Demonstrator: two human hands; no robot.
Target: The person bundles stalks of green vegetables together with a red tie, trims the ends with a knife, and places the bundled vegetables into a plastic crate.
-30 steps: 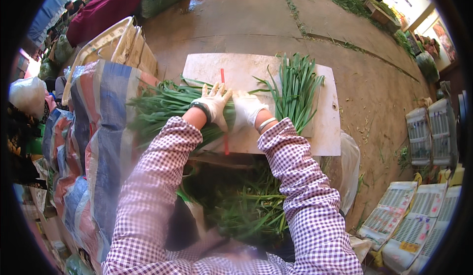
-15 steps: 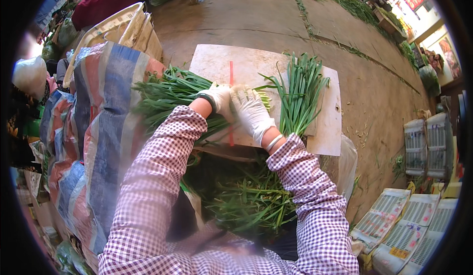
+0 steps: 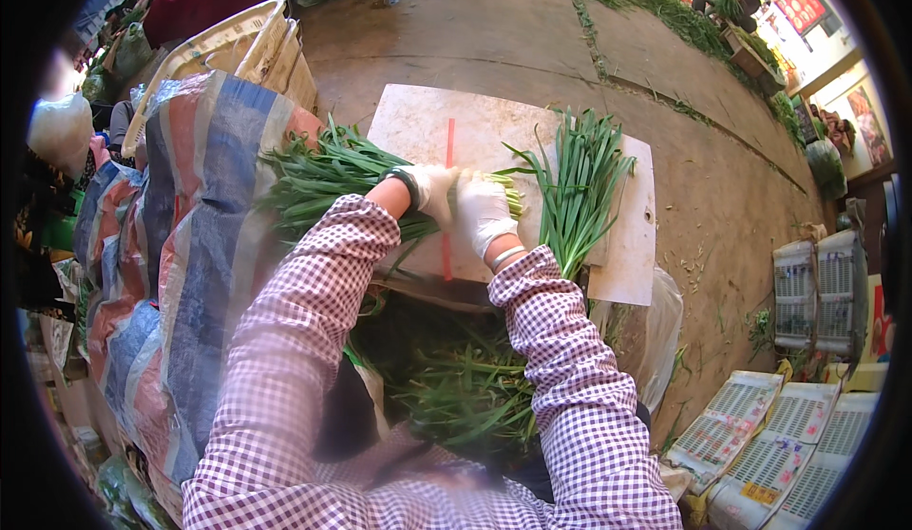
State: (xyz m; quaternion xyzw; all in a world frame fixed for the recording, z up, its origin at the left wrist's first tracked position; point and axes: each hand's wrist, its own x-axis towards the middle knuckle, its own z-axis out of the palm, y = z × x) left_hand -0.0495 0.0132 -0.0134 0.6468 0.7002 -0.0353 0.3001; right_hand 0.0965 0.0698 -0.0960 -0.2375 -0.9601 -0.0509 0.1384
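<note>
A bunch of long flat green leaves, which look like garlic chives (image 3: 328, 180), lies across the left part of a pale board (image 3: 408, 117). My left hand (image 3: 430, 193), in a white glove, is closed round the bunch near its stalk ends. Right beside it, my gloved right hand (image 3: 483, 211) has its fingers curled over the same stalks. Their pale yellowish ends (image 3: 514, 198) stick out past the right hand. A second bunch of chives (image 3: 578, 183) rests on the board's right side, leaves pointing away from me. The fingertips of both hands are partly hidden.
A red strip (image 3: 449, 136) runs down the board. Loose green leaves (image 3: 465, 392) lie below it, between my forearms. A striped woven sack (image 3: 223, 207) and a cream plastic crate (image 3: 304, 79) stand left. Boxes with printed covers (image 3: 798, 430) are at lower right.
My right hand has gone from extended fingers to curled round the stalks, and its forearm has swung slightly left. My left hand keeps its hold. The second bunch stays put.
</note>
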